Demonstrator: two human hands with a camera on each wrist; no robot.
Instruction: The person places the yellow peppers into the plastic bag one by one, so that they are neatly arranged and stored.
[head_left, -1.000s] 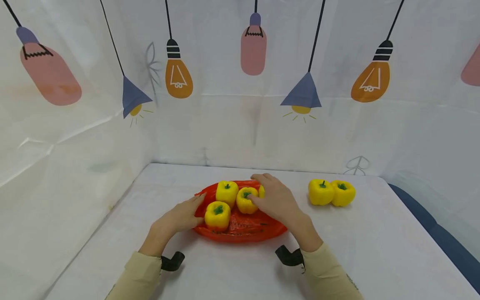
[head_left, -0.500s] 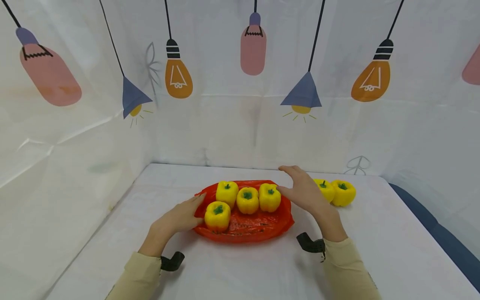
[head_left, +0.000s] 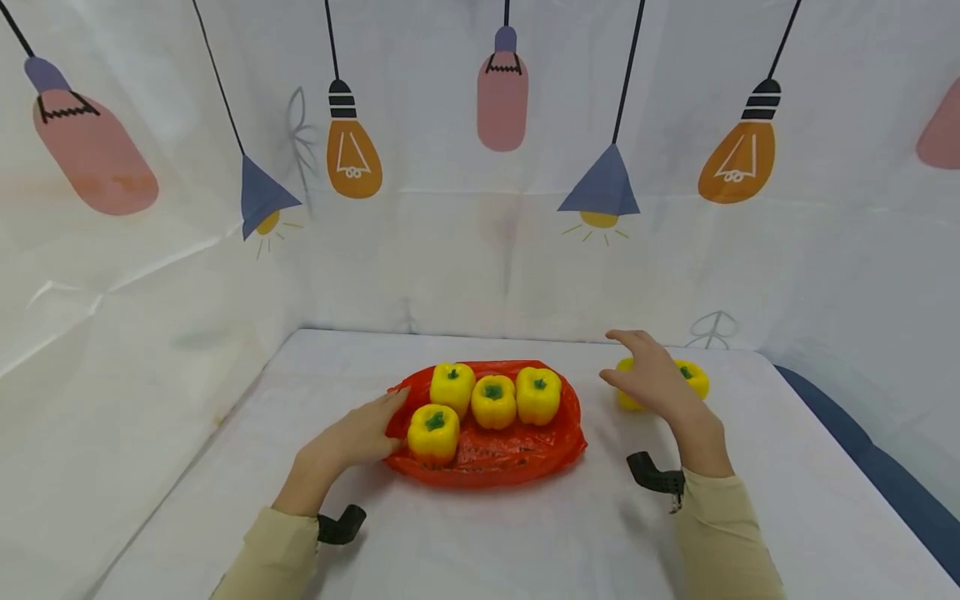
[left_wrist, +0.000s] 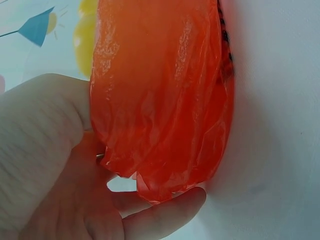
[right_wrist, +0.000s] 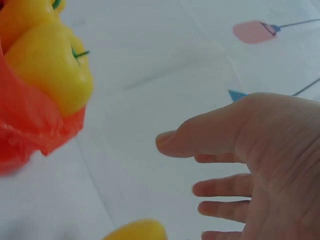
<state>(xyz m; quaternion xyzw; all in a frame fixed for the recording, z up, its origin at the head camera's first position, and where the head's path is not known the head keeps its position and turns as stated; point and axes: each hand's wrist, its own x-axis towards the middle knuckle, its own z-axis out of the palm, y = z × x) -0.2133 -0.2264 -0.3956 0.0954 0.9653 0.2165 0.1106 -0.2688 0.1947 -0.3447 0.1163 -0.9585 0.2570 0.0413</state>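
A red plastic bag point(head_left: 495, 454) lies spread on the table, bearing several yellow bell peppers point(head_left: 493, 402) with green stems. My left hand point(head_left: 360, 433) holds the bag's left end. In the left wrist view the thumb passes behind the red plastic point(left_wrist: 160, 100), its tip hidden, while the fingers point(left_wrist: 165, 215) curl at the bag's lower edge. To the right, my right hand point(head_left: 652, 379) is held up with fingers spread and nothing in them. It partly covers two more yellow peppers point(head_left: 692, 379) on the table. The right wrist view shows its thumb point(right_wrist: 200, 135) apart from the fingers.
A white cloth covers the table point(head_left: 480, 542). Behind it hangs a white curtain point(head_left: 450, 267) printed with lamps and bulbs. A dark blue chair back point(head_left: 840, 425) stands past the right edge. Black straps with mounts point(head_left: 341, 527) sit at both wrists.
My right hand has moved right, away from the peppers on the bag, to in front of the separate pair. The left hand stays at the bag's left end.
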